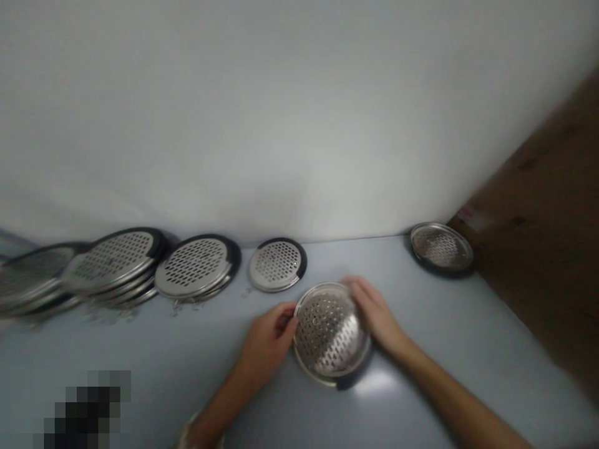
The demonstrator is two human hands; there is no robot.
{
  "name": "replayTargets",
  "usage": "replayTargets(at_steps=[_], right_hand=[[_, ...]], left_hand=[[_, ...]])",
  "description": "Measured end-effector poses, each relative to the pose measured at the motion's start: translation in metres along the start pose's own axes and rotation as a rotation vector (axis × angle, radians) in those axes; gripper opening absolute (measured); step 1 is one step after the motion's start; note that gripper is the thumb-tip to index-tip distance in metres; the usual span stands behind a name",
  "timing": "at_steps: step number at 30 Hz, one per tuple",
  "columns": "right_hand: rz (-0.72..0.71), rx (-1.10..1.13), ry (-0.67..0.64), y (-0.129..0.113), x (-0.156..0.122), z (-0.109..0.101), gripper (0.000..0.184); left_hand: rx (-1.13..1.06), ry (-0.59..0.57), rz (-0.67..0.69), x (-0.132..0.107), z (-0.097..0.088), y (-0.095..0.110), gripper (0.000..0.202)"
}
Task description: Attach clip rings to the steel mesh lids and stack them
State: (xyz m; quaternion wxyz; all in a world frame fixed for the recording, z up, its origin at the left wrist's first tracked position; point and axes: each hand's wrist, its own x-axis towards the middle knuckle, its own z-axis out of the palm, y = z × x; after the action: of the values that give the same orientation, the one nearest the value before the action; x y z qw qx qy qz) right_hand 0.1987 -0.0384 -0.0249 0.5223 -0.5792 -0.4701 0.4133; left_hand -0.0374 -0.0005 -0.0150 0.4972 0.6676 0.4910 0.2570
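Note:
A round metal grater (327, 330), slightly blurred, is held between my two hands just over the grey table. Rows of small slots cover its dished face, and a dark strip runs along its lower right rim. My left hand (271, 333) grips the left rim with curled fingers and the thumb near the edge. Around the upper right rim my right hand (377, 312) is wrapped, its fingertips partly hidden behind the disc. Behind my left hand lies a smaller round grater (277, 263) with a black edge, face up near the wall.
Stacks of similar graters stand along the wall: one stack (194, 268), a taller one (115, 262) and another (35, 280) at far left. Small rings hang from their edges. Another grater (442, 247) lies at the back right, beside a brown panel (547, 231). A white wall (299, 125) rises behind.

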Motion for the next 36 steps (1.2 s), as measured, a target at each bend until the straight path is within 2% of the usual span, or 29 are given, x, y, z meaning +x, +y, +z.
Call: replayTargets(at_steps=[5,10,15,22,27,31,36], right_hand=[[0.005,-0.032,0.08,0.003,0.002,-0.001,0.035],[0.017,-0.142,-0.044,0.003,0.011,-0.015,0.028],[-0.147,-0.433,0.073,-0.001,0.014,-0.036,0.022],[-0.17,-0.443,-0.214,-0.012,0.006,-0.034,0.023],[-0.213,-0.5,-0.318,-0.015,0.001,-0.032,0.04],[-0.234,-0.526,-0.24,-0.005,0.006,-0.039,0.041],[-0.237,-0.686,0.068,0.016,0.022,-0.063,0.026]], left_hand=[[-0.005,0.012,-0.035,-0.001,0.0,-0.003,0.026],[0.035,0.029,-0.046,0.001,-0.003,-0.002,0.023],[0.057,0.067,-0.015,0.003,-0.009,-0.001,0.018],[0.148,0.173,0.019,0.005,-0.019,-0.001,0.016],[0.233,0.223,0.029,0.006,-0.024,-0.001,0.019],[0.315,0.24,0.025,0.006,-0.026,-0.003,0.021],[0.369,0.209,0.031,0.006,-0.027,-0.002,0.024]])
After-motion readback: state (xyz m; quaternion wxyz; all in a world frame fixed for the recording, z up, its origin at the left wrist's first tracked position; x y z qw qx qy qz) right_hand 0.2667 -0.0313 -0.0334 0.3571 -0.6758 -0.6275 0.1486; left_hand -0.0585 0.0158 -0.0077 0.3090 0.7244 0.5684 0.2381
